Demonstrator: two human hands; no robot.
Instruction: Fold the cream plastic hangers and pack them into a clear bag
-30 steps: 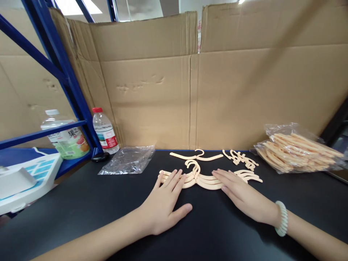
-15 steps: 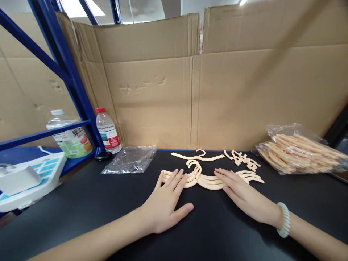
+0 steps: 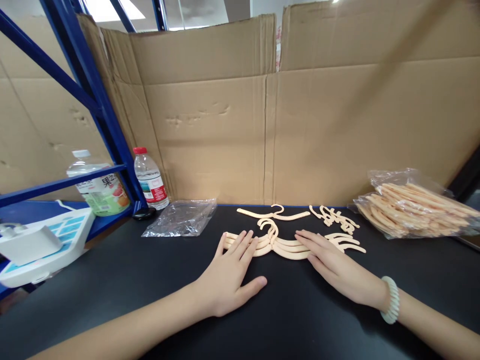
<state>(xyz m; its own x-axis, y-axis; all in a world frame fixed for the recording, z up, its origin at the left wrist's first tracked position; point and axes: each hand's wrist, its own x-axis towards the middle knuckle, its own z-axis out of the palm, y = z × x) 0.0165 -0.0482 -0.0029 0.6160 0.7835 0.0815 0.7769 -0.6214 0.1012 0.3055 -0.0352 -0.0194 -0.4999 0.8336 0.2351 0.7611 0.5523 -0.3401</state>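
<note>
Several cream-coloured hangers [image 3: 292, 254] lie overlapped on the black table, their hooks pointing away from me. My left hand [image 3: 232, 275] rests flat over their left arms, fingers stretched and thumb out to the side. Over the right arms lies my right hand [image 3: 333, 265], palm down with its fingers extended; a pale coiled band is on that wrist. Both hands hide parts of the hangers. Just behind the group, a single hanger [image 3: 288, 217] lies apart. To its right sits a small pile of loose hook pieces [image 3: 333, 218].
At the right, a clear bag of hanger pieces [image 3: 416, 210] lies on the table [image 3: 285, 320]. A crumpled plastic bag [image 3: 182, 218] and a red-capped bottle [image 3: 150, 182] stand back left, near a juice bottle [image 3: 101, 192], a blue rack and a white-blue device [image 3: 48, 245]. Cardboard [image 3: 210, 135] walls the back.
Both hands and the hangers keep their places. Only the camera view has shifted very slightly.
</note>
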